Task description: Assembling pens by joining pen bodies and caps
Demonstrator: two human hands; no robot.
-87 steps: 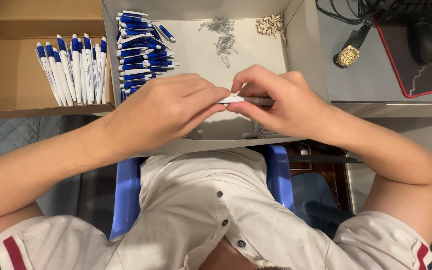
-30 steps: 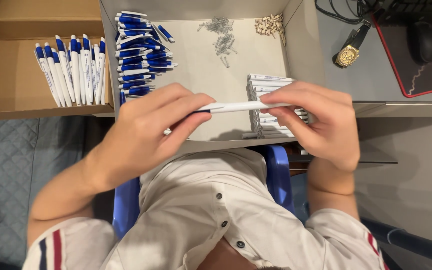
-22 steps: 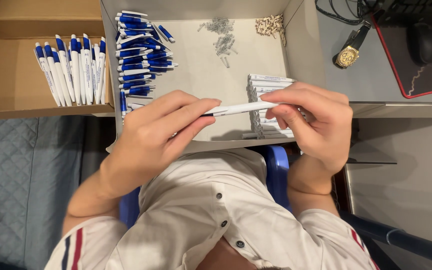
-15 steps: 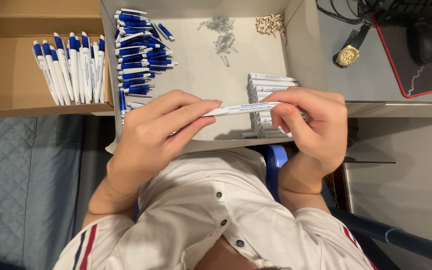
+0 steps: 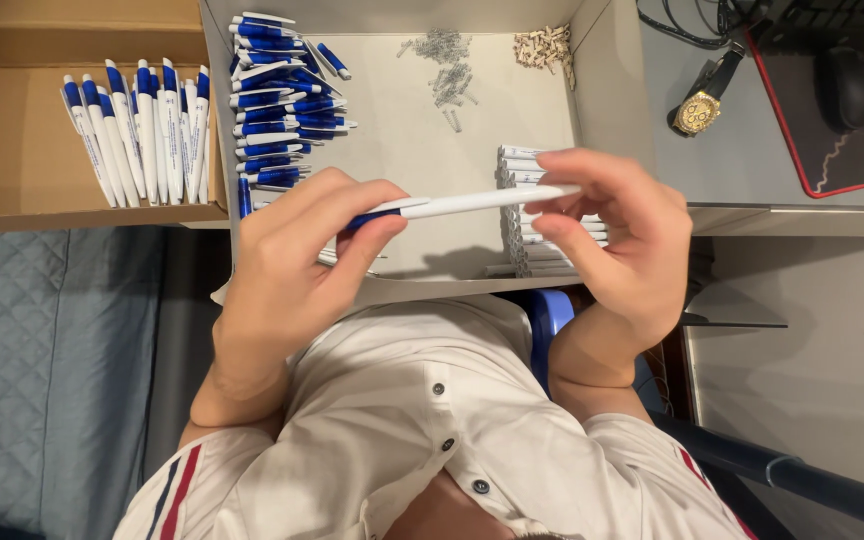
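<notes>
- The shallow grey cardboard tray (image 5: 402,150) has open floor mid-way, walls close at both sides.
- The slim white plastic pen with a blue end (image 5: 457,204) lies near-level, blue end leftward, pinched by left hand (image 5: 297,260) and right hand (image 5: 622,240).

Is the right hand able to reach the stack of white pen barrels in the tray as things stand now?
Probably yes. The right hand hovers just above the stack of white pen barrels, nothing between them. But its fingers pinch the pen, shared with the left hand, so it must release first.
</notes>
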